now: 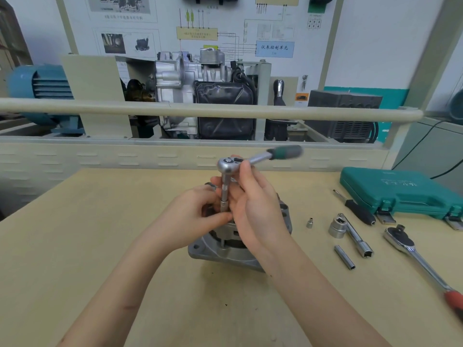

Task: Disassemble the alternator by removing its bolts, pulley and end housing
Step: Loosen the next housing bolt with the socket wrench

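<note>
chrome ratchet (229,164) stands upright on the cast alternator (220,251); right hand (253,201) grips its head; left hand (200,211) pinches the knurled extension (224,194).

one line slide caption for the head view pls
Both hands steady a small ratchet with extension upright over the alternator on the bench.

Bright even light, fisheye edges, slight blur.

Both forearms are bare to the frame edge, and the left hand (200,211) and right hand (255,204) wear no gloves.
</note>
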The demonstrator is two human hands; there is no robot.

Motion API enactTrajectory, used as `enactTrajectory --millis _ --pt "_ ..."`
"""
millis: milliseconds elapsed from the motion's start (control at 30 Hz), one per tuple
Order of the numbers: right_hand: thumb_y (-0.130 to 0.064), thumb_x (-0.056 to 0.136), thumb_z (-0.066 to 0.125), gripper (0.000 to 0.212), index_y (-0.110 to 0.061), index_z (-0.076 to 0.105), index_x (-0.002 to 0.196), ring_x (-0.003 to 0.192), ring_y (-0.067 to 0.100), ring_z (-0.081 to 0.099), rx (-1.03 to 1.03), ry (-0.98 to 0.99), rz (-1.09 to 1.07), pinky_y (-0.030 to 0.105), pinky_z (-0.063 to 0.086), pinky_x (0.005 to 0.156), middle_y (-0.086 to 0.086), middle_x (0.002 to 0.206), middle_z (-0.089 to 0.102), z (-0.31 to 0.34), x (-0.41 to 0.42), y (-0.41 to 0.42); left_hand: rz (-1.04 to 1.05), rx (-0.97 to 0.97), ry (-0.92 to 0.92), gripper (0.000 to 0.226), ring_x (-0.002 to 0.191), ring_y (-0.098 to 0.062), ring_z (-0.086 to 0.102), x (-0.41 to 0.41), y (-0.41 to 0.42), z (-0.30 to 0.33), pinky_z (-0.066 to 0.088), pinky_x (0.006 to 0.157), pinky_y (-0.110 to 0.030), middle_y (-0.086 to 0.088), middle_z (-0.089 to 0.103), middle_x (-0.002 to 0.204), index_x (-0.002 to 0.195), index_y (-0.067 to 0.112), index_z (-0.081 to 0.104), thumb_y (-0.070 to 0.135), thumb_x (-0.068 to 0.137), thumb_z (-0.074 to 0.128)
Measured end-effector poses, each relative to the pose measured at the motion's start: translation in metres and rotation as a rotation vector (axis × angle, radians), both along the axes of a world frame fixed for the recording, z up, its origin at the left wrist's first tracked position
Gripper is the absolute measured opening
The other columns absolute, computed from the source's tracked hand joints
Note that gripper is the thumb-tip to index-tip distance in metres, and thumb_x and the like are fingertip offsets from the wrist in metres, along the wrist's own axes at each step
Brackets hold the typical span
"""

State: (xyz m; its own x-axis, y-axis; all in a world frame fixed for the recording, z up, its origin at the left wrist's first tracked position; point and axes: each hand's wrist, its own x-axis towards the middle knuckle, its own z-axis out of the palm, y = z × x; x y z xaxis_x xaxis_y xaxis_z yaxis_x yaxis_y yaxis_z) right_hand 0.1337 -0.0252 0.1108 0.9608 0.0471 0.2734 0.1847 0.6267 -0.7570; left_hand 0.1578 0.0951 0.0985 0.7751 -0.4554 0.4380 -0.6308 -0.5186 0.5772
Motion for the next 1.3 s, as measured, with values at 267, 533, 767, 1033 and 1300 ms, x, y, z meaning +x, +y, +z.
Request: enactTrajectory --millis 267,533,767,1033,1300 --pt "-0.022 0.073 0.058 0.021 -0.017 0.051 0.093 0.081 0.018 0.068 0.103 -0.042 0.086 0.026 0.055 0.064 0.003 0.089 0.07 -0.0001 -0.0009 -0.0031 0.065 -0.001 -0.026 0.02 0.057 -0.007 0.039 -0.0008 -0.0005 0.0001 0.032 0.054 -0.019 0.0 0.047 0.069 0.073 -0.001 0.061 0.017 0.078 0.068" --pt "-0.029 0.095 0.041 0.028 -0.01 0.062 0.094 0.06 0.008 0.061 -0.004 0.061 0.007 0.02 0.052 0.057 0.001 0.083 0.072 0.0034 0.0034 0.0007 0.001 -0.013 0.038 0.017 0.057 0.0 0.044 -0.0001 -0.0003 0.0015 0.036 0.054 -0.013 0.002 0.05 0.071 0.069 0.004 0.062 0.018 0.077 0.068" --pt "-0.037 0.077 0.051 0.035 -0.01 0.057 0.098 0.058 0.009 0.059 0.017 0.04 0.075 0.021 0.049 0.055 -0.002 0.074 0.067 0.0051 0.0038 -0.0023 -0.011 0.001 0.031 0.022 0.057 -0.004 0.04 -0.0042 0.0011 0.0026 0.033 0.053 -0.016 0.004 0.045 0.066 0.064 0.001 0.055 0.012 0.077 0.068" --pt "-0.033 0.087 0.047 0.023 -0.014 0.059 0.095 0.058 0.008 0.06 0.021 0.038 0.038 0.021 0.051 0.055 -0.003 0.079 0.07 0.0049 0.0031 0.001 -0.02 -0.022 0.071 0.017 0.056 -0.001 0.042 -0.0032 0.0009 0.0029 0.035 0.054 -0.013 0.003 0.048 0.069 0.07 0.002 0.06 0.014 0.078 0.068" --pt "-0.037 0.076 0.054 0.025 -0.013 0.059 0.085 0.056 0.009 0.058 0.008 0.035 0.1 0.022 0.049 0.052 0.0 0.077 0.068 0.007 0.0063 -0.0017 -0.003 -0.055 0.057 0.024 0.056 -0.004 0.04 -0.0036 -0.0008 0.0009 0.034 0.052 -0.014 0.0 0.046 0.067 0.066 -0.002 0.057 0.016 0.076 0.07"
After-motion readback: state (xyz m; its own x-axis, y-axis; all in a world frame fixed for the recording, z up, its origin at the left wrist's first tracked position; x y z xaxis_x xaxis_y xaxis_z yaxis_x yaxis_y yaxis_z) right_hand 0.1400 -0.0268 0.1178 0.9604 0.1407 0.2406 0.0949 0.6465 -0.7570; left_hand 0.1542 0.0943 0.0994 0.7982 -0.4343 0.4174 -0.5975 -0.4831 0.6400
